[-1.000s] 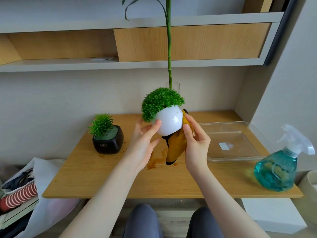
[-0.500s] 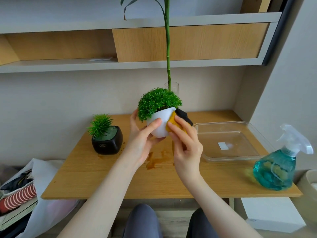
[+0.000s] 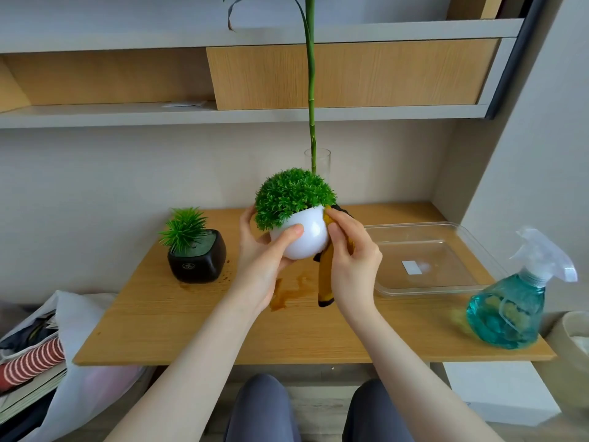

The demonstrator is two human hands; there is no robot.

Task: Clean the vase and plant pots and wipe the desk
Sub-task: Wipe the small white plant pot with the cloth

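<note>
A round white plant pot [image 3: 306, 237] with a bushy green plant is held in the air above the wooden desk [image 3: 197, 323]. My left hand [image 3: 264, 256] grips the pot from the left, thumb across its front. My right hand [image 3: 350, 260] holds a yellow and black cloth [image 3: 325, 275] against the pot's right side; the cloth's tail hangs down. A black square pot [image 3: 197, 260] with a spiky plant stands on the desk at the left. A clear glass vase [image 3: 322, 161] with a tall green stalk stands behind, mostly hidden by the white pot.
A brown wet stain [image 3: 287, 295] lies on the desk under my hands. A clear plastic tray [image 3: 424, 260] sits at the right, with a teal spray bottle [image 3: 510, 307] near the right front corner. Shelves run above. A bag of things [image 3: 47, 355] lies left of the desk.
The white pot has turned in my left hand, so more of its front shows. My right hand with the cloth has slid from the pot's front round to its right side.
</note>
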